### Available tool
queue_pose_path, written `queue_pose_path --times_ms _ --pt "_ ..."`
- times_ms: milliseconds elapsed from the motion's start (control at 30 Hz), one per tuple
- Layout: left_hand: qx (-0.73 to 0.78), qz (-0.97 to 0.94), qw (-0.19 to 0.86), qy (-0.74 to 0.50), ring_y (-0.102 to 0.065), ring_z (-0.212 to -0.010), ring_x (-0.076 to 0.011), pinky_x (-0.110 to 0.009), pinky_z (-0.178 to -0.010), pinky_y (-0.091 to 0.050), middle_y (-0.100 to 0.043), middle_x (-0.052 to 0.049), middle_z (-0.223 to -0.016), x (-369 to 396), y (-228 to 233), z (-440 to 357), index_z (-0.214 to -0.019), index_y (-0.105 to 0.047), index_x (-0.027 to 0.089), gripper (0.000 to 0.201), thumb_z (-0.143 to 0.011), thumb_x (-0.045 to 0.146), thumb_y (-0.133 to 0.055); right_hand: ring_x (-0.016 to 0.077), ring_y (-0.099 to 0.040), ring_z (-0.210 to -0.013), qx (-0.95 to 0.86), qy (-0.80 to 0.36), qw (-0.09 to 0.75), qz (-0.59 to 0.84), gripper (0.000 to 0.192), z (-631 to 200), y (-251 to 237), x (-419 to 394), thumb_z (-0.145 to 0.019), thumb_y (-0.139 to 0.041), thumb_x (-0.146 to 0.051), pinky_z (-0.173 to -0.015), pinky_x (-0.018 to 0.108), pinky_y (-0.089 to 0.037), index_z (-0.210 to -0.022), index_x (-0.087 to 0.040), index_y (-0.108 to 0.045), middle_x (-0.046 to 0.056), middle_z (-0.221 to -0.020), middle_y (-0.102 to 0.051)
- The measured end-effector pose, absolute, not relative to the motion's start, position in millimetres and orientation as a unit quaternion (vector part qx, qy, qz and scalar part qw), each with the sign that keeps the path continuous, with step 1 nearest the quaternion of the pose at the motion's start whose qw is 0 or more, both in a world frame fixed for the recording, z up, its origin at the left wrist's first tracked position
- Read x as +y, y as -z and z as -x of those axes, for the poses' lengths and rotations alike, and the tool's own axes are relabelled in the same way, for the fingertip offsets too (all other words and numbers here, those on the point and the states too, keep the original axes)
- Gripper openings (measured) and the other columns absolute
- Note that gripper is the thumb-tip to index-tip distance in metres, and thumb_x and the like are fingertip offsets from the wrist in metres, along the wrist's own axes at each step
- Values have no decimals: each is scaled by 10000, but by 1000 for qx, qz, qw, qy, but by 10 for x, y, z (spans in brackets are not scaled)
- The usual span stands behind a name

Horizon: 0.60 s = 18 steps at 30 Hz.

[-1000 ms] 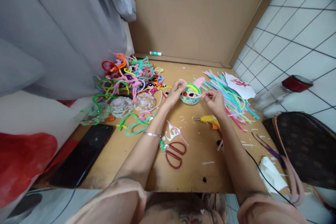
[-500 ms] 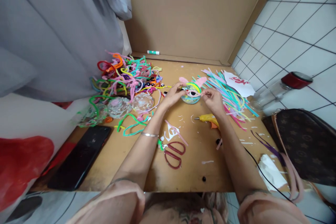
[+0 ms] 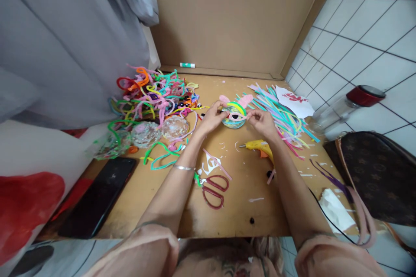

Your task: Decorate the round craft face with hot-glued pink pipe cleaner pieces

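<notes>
A small round craft piece [image 3: 234, 117], wrapped in yellow, green and blue with pink ears, rests on the cardboard table [image 3: 156, 190]. My left hand [image 3: 212, 117] grips its left side. My right hand [image 3: 260, 120] pinches a pink pipe cleaner [image 3: 239, 116] that lies looped across the front of the piece. A yellow glue gun [image 3: 260, 146] lies just below my right hand. Red-handled scissors [image 3: 213, 189] sit nearer me, between my forearms.
A tangle of coloured pipe cleaners [image 3: 152, 93] fills the left back. Straight ones [image 3: 282, 114] lie in a pile at the right. Clear plastic domes [image 3: 144, 133] and a black phone [image 3: 97, 199] are at the left. A red-lidded jar [image 3: 344, 108] and brown bag [image 3: 377, 173] stand right.
Both hands and the craft piece sit slightly closer together; my right hand has drawn the pink pipe cleaner in against the piece. The view drifted a little.
</notes>
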<state>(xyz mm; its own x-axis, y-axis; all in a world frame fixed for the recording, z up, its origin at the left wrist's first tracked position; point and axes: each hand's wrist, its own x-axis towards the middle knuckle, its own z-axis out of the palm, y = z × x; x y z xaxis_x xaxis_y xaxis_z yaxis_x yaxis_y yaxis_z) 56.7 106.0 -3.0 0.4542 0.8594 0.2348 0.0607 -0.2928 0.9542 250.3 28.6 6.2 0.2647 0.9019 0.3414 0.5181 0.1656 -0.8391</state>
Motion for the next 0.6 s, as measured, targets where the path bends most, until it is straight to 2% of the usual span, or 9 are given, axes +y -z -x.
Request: queue_pose_path --times_ms 233,400,600 --pt "348 -698 481 -399 -595 -799 -139 -309 -823 -491 -618 -8 -996 1058 25 -574 -979 -560 212 228 -753 226 -589 218 -683 -810 -576 -170 492 630 78 -2491 -63 283 -660 -570 -217 -812 354 -505 -662 -190 -643 46 -796 -739" --pt "340 -698 487 -400 -610 -863 -165 -337 -879 -494 -632 -21 -988 1055 27 -576 -1040 -587 221 284 -755 218 -578 198 -641 -681 -578 -119 465 660 111 -2441 -96 269 -650 -556 -227 -721 336 -490 -672 -191 -659 28 -736 -721" --pt "345 -699 483 -399 -606 -937 -178 -348 -933 -476 -632 -29 -1041 1034 -21 -565 -1027 -620 225 280 -749 220 -590 199 -628 -671 -562 -113 471 670 101 -2418 -71 292 -631 -545 -230 -694 324 -478 -636 -200 -641 18 -677 -690"
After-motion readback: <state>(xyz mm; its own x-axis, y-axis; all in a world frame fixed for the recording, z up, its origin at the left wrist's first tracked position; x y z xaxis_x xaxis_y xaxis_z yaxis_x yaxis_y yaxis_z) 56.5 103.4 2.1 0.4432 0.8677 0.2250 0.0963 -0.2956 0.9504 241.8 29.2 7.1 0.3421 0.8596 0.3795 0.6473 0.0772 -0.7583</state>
